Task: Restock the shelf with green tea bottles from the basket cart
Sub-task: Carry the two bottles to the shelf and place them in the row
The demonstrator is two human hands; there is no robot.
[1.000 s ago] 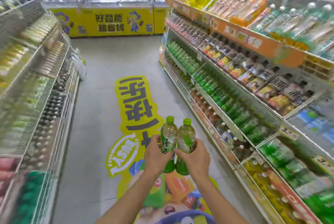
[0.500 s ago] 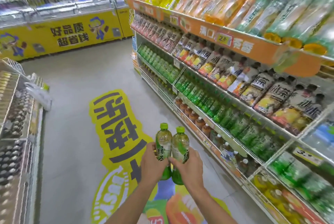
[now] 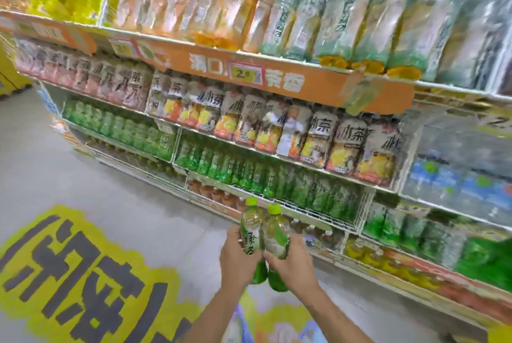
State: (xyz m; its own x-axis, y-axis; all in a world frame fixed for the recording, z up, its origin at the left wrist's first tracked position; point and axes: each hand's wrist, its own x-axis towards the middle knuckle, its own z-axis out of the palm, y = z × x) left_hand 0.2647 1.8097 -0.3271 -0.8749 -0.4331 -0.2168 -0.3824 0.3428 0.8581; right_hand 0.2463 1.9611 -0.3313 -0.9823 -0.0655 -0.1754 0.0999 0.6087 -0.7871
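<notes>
- The left hand [image 3: 235, 259] grips one green tea bottle [image 3: 250, 229] round its lower body.
- The right hand [image 3: 295, 263] has its fingers [image 3: 273, 257] wrapped round a second green tea bottle [image 3: 276, 234].
- Both bottles are upright and touching, held low in front of the shelf [image 3: 304, 211] of green bottles.

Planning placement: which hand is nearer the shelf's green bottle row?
Right. The right hand, gripping a green tea bottle, is just below the green bottle row; the left hand, gripping another, is farther out toward the aisle.
</notes>
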